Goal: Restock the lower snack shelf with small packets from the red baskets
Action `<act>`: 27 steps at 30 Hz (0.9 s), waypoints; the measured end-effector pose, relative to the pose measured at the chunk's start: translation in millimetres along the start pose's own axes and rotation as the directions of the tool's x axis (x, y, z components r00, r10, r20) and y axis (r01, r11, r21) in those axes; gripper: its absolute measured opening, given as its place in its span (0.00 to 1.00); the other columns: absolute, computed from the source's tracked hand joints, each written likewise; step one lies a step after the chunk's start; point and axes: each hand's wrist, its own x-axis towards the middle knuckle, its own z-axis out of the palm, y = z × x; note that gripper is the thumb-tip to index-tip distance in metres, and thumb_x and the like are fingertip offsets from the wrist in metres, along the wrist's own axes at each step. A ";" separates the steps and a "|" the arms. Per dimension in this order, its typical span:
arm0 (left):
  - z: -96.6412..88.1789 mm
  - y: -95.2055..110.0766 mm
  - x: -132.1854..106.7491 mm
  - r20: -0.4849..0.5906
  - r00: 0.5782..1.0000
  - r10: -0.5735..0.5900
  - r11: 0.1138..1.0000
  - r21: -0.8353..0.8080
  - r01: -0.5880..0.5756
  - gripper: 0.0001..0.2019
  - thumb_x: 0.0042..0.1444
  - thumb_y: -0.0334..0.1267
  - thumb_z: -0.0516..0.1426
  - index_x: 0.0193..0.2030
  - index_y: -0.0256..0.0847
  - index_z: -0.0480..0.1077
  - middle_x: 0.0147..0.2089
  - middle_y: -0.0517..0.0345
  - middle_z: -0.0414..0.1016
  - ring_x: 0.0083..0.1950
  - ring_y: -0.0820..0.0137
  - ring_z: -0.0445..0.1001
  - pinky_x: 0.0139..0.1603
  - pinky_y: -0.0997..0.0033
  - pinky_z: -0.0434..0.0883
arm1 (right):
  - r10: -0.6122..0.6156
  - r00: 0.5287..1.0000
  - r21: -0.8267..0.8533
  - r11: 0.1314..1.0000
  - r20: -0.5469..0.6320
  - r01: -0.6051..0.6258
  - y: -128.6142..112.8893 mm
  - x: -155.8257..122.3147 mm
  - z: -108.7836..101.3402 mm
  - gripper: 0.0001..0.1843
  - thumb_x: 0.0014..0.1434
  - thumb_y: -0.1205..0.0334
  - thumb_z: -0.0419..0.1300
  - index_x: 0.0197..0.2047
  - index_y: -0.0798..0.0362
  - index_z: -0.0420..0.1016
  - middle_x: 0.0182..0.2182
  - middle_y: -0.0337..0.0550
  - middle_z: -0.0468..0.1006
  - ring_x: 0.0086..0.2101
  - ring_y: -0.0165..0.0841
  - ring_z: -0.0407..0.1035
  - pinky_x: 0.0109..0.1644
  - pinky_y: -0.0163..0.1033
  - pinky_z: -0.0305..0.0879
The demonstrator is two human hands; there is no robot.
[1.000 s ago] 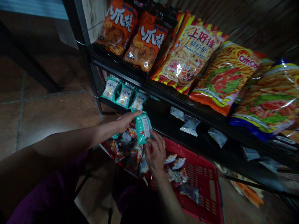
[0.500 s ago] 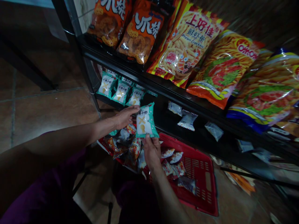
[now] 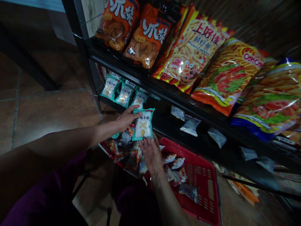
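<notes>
Between my hands, in front of the lower shelf, is a small teal-and-white snack bag (image 3: 144, 125) with its printed face towards me. My left hand (image 3: 127, 119) grips it at the upper left, the fingers over its top edge. Just below the bag, my right hand (image 3: 151, 153) has its fingers stretched out, the tips at the bag's bottom edge. Matching teal snack bags (image 3: 124, 94) stand in rows on the lower shelf, right behind my left hand. Under my hands, a red basket (image 3: 213, 207) holds several small snack packets (image 3: 178, 163).
The black shelf rack (image 3: 162, 116) runs across the view, with loose small packets (image 3: 190, 125) on its lower level. Larger bags line the upper level, among them orange bags (image 3: 147, 37) and a prawn cracker bag (image 3: 188, 53). A dark table leg (image 3: 35, 59) stands at left.
The bag has turned more upright and moved slightly left and down. My right hand's grip on its lower edge has loosened, and its fingers have spread. My left hand has shifted further over the bag's top.
</notes>
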 end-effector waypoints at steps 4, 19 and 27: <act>-0.7 -3.6 -1.3 0.026 0.998 0.056 0.993 0.102 -0.059 0.32 0.54 0.30 0.60 0.65 0.45 0.56 0.47 0.53 0.72 0.39 0.72 0.72 0.39 0.72 0.71 | -0.013 1.000 -0.077 0.997 -0.014 0.012 -3.4 5.3 -1.2 0.22 0.46 0.51 0.69 0.46 0.42 0.74 0.47 0.35 0.77 0.41 0.30 0.72 0.49 0.43 0.68; -2.0 -28.9 -2.2 0.251 0.953 -0.172 0.979 0.149 0.138 0.25 0.49 0.42 0.63 0.53 0.40 0.67 0.50 0.49 0.74 0.45 0.64 0.73 0.41 0.66 0.70 | -0.058 0.997 -0.153 0.987 -0.044 0.051 -7.0 3.6 4.4 0.22 0.45 0.57 0.70 0.45 0.47 0.74 0.43 0.39 0.79 0.41 0.31 0.73 0.38 0.34 0.70; 5.5 -46.0 -4.6 0.255 0.957 -0.135 0.976 0.204 0.083 0.34 0.43 0.34 0.64 0.60 0.35 0.61 0.60 0.41 0.66 0.54 0.58 0.70 0.49 0.64 0.69 | -0.101 0.986 -0.229 0.971 -0.134 0.069 -8.7 9.9 -5.7 0.23 0.44 0.53 0.69 0.44 0.47 0.74 0.45 0.40 0.78 0.41 0.31 0.73 0.41 0.36 0.70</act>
